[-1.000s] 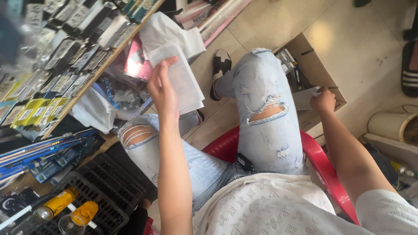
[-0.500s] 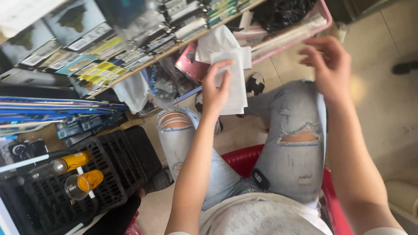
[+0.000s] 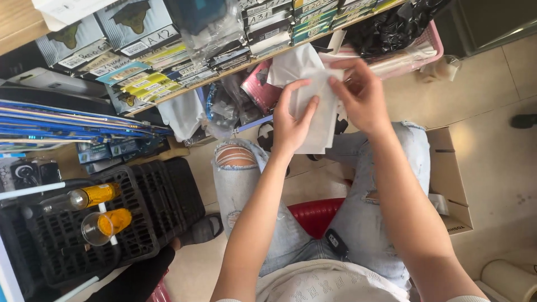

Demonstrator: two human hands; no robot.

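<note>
My left hand (image 3: 292, 123) grips a stack of white paper packets (image 3: 314, 120) from its left side, held up above my knees. My right hand (image 3: 361, 95) pinches the top right of the same stack, fingers on its upper edge. Both hands meet in front of a shelf edge crowded with small boxed items (image 3: 184, 47). I sit on a red plastic chair (image 3: 314, 215) in torn light-blue jeans (image 3: 386, 184).
A black plastic crate (image 3: 140, 223) at lower left carries two clear bottles with orange contents (image 3: 98, 210). Blue flat packages (image 3: 67, 120) lie stacked at left. An open cardboard box (image 3: 450, 184) stands on the tiled floor at right. A pink basket (image 3: 414, 53) holds black bags.
My right hand left the cardboard box, rose past my knee and came onto the white packets. The view swung left toward the shelf.
</note>
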